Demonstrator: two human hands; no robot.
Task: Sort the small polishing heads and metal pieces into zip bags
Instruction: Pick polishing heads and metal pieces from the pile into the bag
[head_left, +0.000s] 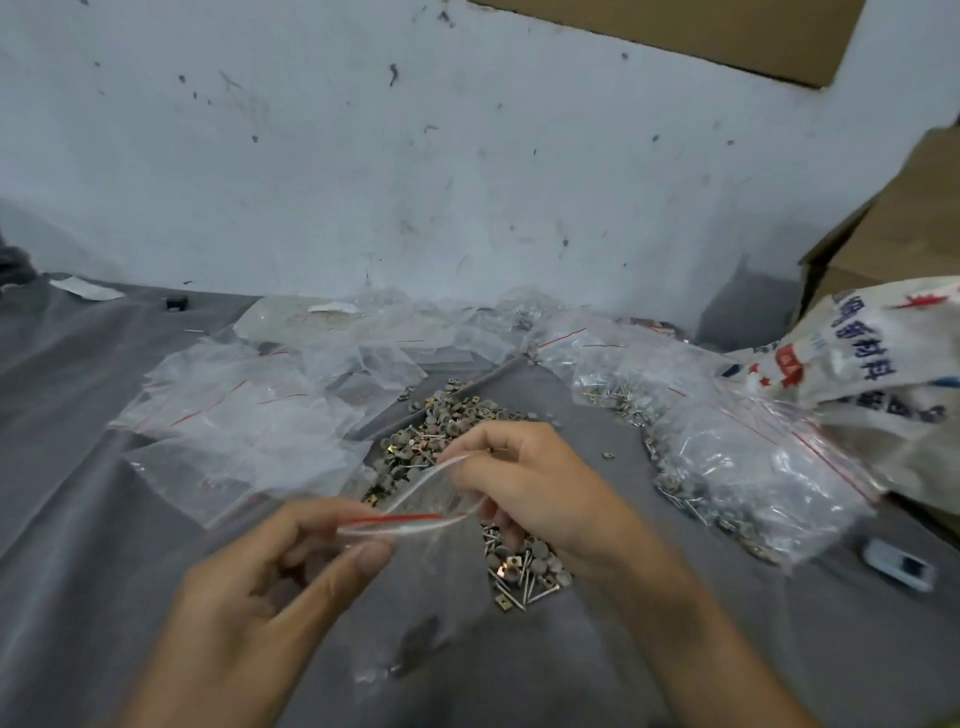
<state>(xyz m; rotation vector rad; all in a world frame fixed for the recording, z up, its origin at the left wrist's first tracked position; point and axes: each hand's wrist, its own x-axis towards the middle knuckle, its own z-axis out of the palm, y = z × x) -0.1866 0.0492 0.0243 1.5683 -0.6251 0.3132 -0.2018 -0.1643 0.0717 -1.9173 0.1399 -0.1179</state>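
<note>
The person holds a small zip bag (410, 519) just above the near edge of the loose pile (441, 431) of polishing heads and metal pieces. The left hand (270, 571) pinches one end of the red-lined zip strip between thumb and fingers. The right hand (530, 483) grips the other end with its fingers curled over the mouth, so the hands are apart with the strip stretched between them. Whether the mouth is open or sealed cannot be told. Empty bags (234, 415) lie left of the pile and filled bags (753, 467) right of it, all on a grey cloth (104, 519). The likely risk is spillage: the thin film hangs slack, and an uneven pull could tip pieces back onto the pile, mixing sorted with unsorted, or the sharp pins could pierce the film
</note>
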